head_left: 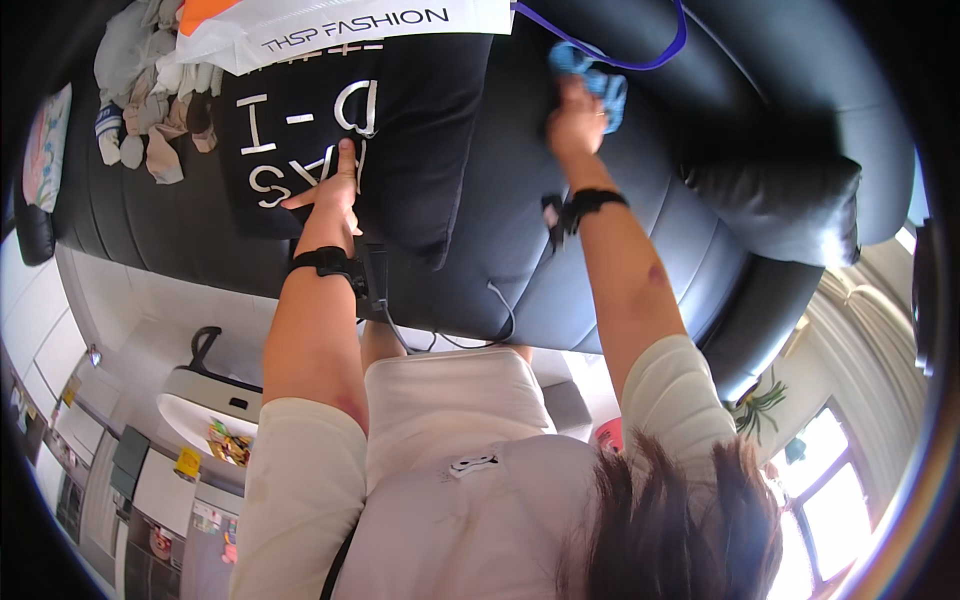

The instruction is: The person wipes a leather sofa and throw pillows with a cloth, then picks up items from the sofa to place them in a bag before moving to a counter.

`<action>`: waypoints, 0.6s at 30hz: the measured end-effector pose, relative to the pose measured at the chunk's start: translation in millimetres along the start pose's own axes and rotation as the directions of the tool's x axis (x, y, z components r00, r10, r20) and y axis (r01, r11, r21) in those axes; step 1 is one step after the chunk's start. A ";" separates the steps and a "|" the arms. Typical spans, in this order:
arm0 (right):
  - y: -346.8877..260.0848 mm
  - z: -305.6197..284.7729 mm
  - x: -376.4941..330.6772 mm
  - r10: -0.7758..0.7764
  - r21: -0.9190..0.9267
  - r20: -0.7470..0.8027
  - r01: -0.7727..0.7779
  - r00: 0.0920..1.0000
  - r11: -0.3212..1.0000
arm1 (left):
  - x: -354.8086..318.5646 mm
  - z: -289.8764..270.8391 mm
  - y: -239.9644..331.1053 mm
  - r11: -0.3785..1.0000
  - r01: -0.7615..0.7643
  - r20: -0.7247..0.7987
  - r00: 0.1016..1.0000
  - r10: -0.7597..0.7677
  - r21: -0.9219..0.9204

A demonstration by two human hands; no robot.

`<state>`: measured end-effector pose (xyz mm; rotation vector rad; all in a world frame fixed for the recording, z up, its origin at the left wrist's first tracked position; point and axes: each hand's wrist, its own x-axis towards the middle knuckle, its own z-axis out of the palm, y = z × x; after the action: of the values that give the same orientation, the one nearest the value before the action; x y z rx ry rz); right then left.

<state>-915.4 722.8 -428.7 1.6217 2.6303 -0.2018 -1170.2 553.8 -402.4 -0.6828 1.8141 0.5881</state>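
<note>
Hair and cream sleeves of the person fill the near edge; both forearms reach away toward a dark leather sofa [480,180], the largest thing in view, which spans the far part of the scene. On its left part lies a black cushion [400,150] with pale lettering. At the far edge a white shopping bag [300,25] rests above the cushion, and a heap of socks and small clothes [150,95] sits at far left. A white table [200,415] stands near left on the floor. Left hand [335,190], fingers spread flat, presses on the cushion. Right hand [575,120], closed, grips a blue cloth [600,80] against the sofa back, right of the cushion. Each wrist bears a black band.
</note>
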 end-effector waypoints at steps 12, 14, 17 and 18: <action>-116.2 9.5 -384.7 -0.400 0.646 0.589 -0.112 0.702 0.755 | -70.9 -19.4 -56.3 0.882 -0.417 -0.285 0.892 0.350 -0.221; -127.8 -31.9 -356.7 -0.206 0.683 0.596 -0.356 0.776 0.638 | -78.4 -38.9 -55.6 0.775 -0.277 -0.218 0.959 0.183 -0.568; -119.3 -46.9 -310.8 -0.007 0.782 0.426 -0.364 0.905 0.506 | -46.1 -80.2 -51.6 0.509 0.051 0.136 0.982 0.131 -0.859; -118.6 -59.1 -284.3 0.032 0.779 0.406 -0.364 0.913 0.510 | -23.0 -96.7 -52.8 0.508 0.081 0.219 0.951 0.219 -0.857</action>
<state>-891.3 426.2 -329.5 1.8006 2.0744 -1.8265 -1191.3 454.6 -353.7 -1.1001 1.1531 1.6337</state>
